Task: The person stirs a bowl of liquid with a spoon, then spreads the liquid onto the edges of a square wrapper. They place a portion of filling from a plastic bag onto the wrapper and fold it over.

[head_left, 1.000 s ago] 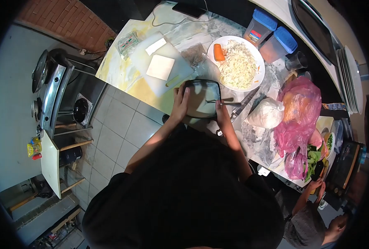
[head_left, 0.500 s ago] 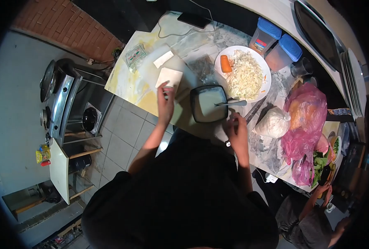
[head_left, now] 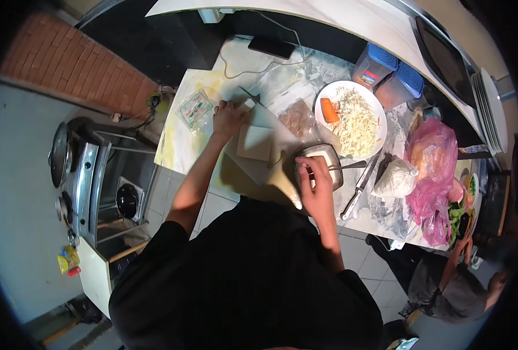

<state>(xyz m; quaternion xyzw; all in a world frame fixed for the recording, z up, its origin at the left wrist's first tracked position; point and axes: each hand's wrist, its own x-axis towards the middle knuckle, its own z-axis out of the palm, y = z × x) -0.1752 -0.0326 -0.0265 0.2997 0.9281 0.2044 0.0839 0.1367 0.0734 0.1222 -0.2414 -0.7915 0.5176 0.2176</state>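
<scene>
A black square bowl [head_left: 324,158] of white liquid stands on the marble counter [head_left: 180,146], with a spoon [head_left: 352,166] resting in it. My right hand [head_left: 316,185] grips the bowl's near rim, thumb over the edge. My left hand [head_left: 228,119] reaches out to the far left corner of the white cutting board [head_left: 270,125]. Its fingers lie by a small white piece [head_left: 249,104]; whether they hold it is unclear. A square white sheet [head_left: 254,142] lies on the board just right of that hand.
Nearby are a plate [head_left: 376,111] of shredded cabbage and carrot, a knife [head_left: 359,188], a white bag [head_left: 396,178], pink bags [head_left: 434,160], two blue-lidded tubs [head_left: 381,65], a packet [head_left: 196,109] and a phone [head_left: 272,46]. A stove [head_left: 72,169] stands left; another person [head_left: 451,280] crouches lower right.
My left hand left the bowl, passed over the white sheet and reached the board's far corner. My right hand let go of the spoon, drew back, then took the bowl's rim.
</scene>
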